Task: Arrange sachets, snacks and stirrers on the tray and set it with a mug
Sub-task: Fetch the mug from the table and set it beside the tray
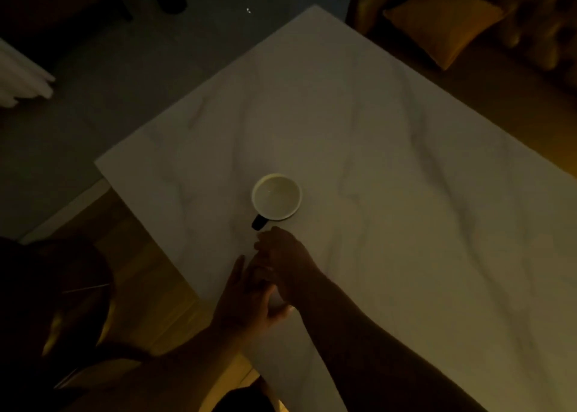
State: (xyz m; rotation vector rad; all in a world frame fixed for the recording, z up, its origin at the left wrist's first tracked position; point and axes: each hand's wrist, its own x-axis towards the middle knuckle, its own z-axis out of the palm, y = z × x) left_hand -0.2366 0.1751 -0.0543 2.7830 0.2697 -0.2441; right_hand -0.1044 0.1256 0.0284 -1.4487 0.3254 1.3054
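Where dim warm light falls across the scene, a large white marble-veined counter [390,193] filling most of the view, corner pointing away, grey veins running along its length. Beyond the counter's far right edge, an upholstered seat [530,21] bearing a yellow cushion [443,24]. Off the counter's left edge, dark floor [109,83], with pale folded fabric [22,80] at the far left border.

On the counter, near its left edge, a mug [276,196] standing upright: pale inside, dark outside, dark handle pointing toward the near side. Inside the mug, nothing but its pale bottom. No contact between mug and either hand.

Just near-side of the mug's handle, the right hand [285,264], forearm reaching in from the lower right, knuckles up, fingers curled loosely downward toward the counter, close to the handle yet apart from it. Whether anything sits under those curled fingers: cannot tell, too dark.

Further from the mug, beside and partly under the right hand, the left hand [246,299], reaching in from the lower left, palm turned toward the right hand, fingers extended and spread, thumb near the right wrist. Nothing seen gripped in it.

Of the task's things, only the mug in view, alone on the counter.
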